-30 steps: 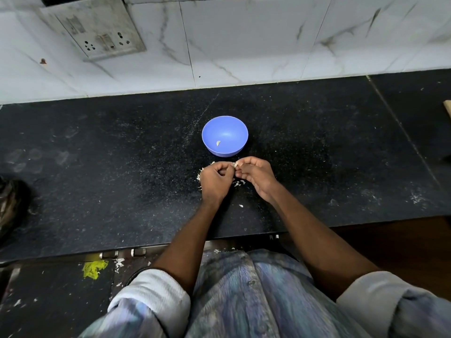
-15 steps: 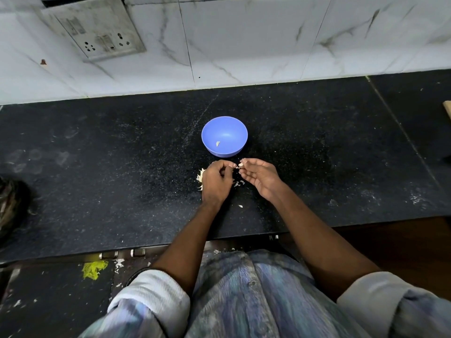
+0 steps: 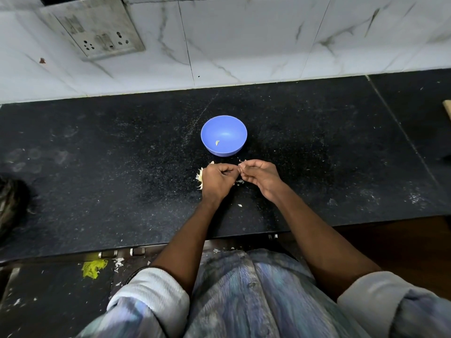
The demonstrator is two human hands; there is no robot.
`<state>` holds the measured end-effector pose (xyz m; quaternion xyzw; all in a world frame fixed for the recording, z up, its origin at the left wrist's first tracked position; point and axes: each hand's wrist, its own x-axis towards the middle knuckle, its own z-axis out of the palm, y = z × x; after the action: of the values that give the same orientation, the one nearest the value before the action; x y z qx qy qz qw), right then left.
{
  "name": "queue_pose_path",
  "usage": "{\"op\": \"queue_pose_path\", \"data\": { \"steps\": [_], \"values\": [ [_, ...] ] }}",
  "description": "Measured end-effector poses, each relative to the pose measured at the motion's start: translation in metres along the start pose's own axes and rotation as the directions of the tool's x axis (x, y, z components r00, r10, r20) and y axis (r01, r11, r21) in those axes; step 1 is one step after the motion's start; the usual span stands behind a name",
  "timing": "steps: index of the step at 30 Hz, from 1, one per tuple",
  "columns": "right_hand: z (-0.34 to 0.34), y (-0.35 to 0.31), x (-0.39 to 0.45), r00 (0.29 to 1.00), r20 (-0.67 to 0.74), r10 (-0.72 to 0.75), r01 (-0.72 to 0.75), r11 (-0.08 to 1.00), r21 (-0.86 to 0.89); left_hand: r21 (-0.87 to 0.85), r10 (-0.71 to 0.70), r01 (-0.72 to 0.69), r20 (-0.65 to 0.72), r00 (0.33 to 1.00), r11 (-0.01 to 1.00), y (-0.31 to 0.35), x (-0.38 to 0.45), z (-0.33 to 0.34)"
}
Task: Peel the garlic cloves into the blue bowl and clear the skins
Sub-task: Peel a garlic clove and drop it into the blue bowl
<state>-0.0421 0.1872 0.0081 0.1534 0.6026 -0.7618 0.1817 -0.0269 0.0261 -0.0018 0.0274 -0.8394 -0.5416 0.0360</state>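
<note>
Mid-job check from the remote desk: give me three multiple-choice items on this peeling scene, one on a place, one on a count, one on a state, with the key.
1. Where does the blue bowl stand relative to the hands?
A. Beyond them, toward the wall
B. Between the hands and the counter's near edge
C. At the counter's far left end

2. How many pale pieces lie inside the bowl?
A. None
B. One
C. Five

3. What is the right hand doing?
A. Lying flat on the counter
B. Gripping the bowl's rim
C. Pinching a small pale scrap at its fingertips

Key:
1 A, the bowl sits on the black counter just past both hands.
2 B, a single garlic piece shows on the blue inside.
3 C, its curled fingers hold a bit of skin, close to the left hand.
</note>
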Motion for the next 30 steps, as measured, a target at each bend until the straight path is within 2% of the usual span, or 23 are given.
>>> {"op": "queue_pose_path", "data": {
  "steps": [9,14,17,21,27,30],
  "values": [
    [0.0017,0.0002,0.0011,0.999,0.013,-0.037,0.038,0.996,-0.079,-0.031,-0.122,0.122,0.0,0.993,0.992,-0.0007,-0.0001,0.0042],
    [0.0033,-0.001,0.0029,0.998,-0.006,-0.061,0.06,0.996,-0.07,-0.215,-0.235,0.248,0.082,0.968,0.945,-0.0011,-0.0012,0.0071],
    [0.0038,-0.0006,0.003,0.997,-0.027,-0.077,0.075,0.994,-0.083,-0.315,-0.269,0.279,0.075,0.96,0.907,-0.0005,-0.003,0.0064],
    [0.0044,0.0004,0.0022,0.993,-0.036,-0.117,0.113,0.989,-0.098,-0.248,-0.226,0.22,0.006,0.974,0.943,0.0003,-0.0028,0.0051],
    [0.0058,0.0003,0.0007,0.995,-0.026,-0.1,0.098,0.993,-0.059,-0.125,-0.119,0.109,-0.08,0.99,0.986,0.0031,-0.0023,0.0047],
    [0.0065,-0.0003,0.0004,0.997,-0.017,-0.074,0.074,0.997,-0.026,-0.142,-0.139,0.126,-0.087,0.986,0.982,0.0042,-0.0015,0.0038]
  ]
}}
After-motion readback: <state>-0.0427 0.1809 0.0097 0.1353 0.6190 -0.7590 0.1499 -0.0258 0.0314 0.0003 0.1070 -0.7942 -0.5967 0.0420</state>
